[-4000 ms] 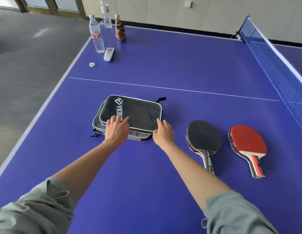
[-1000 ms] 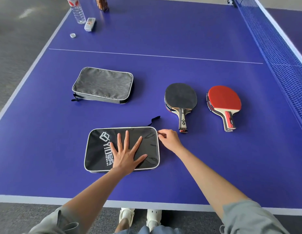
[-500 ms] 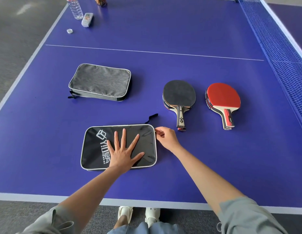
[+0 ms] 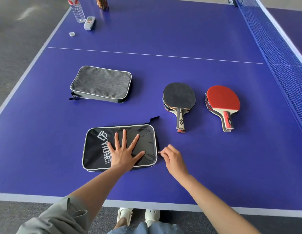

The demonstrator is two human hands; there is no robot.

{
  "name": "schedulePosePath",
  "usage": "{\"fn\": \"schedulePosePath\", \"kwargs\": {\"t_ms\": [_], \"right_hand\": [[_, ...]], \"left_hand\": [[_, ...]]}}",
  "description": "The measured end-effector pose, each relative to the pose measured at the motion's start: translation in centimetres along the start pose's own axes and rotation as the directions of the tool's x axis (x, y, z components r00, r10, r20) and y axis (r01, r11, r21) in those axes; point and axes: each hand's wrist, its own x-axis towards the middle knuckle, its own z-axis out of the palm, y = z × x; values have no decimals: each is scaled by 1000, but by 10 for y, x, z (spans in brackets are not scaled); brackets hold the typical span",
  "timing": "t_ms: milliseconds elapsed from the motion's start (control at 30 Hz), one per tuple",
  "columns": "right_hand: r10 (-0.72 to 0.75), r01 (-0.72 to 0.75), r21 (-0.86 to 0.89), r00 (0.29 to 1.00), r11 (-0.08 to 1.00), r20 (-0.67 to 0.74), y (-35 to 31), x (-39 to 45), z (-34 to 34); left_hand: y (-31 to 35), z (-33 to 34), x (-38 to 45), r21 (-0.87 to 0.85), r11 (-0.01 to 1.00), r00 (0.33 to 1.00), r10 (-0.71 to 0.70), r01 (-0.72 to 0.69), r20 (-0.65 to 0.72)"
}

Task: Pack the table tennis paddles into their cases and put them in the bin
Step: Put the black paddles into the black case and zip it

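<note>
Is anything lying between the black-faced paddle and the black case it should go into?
Nothing visible: only bare table separates the black paddle from the black case. But the left hand presses flat on it while the right hand pinches its zipper pull.

Left hand (image 4: 125, 152) lies flat, fingers spread, on the black case (image 4: 119, 147); right hand (image 4: 172, 157) has its grip on the zipper pull (image 4: 159, 152) at the case's right edge. Beyond the grip sit the black paddle (image 4: 179, 97) and red paddle (image 4: 222, 99); far left, the grey case (image 4: 101, 83).

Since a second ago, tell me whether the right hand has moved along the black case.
Yes. The right hand, pinching the zipper pull, slid from the black case's far right corner toward its near corner.
</note>
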Motion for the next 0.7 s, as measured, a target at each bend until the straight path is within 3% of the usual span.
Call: {"fn": "schedulePosePath", "kwargs": {"t_ms": [67,200,300,400,500,567,700], "right_hand": [[55,-54,41,998,998,-35,-2,-19,9],[305,-293,378,952,878,28,-10,-18,19],[344,-315,485,938,815,31,-15,11,17],[324,-276,464,946,842,-25,-18,48,8],[214,-176,341,974,923,-76,-21,86,-4],[138,-123,262,990,957,-39,-21,109,-11],[102,-108,112,993,988,54,-19,132,-5]], "left_hand": [[2,-2,-1,20,1000,1000,-16,16,1],[9,-7,-6,69,996,998,-63,65,-26],[18,-15,-6,27,987,987,-158,159,-26],[15,-22,0,15,993,990,-112,114,-84],[1,-25,14,-2,995,987,100,-101,-123],[-8,-24,23,0,973,969,229,-230,-90],[-20,-15,34,18,970,970,242,-241,-22]]}}
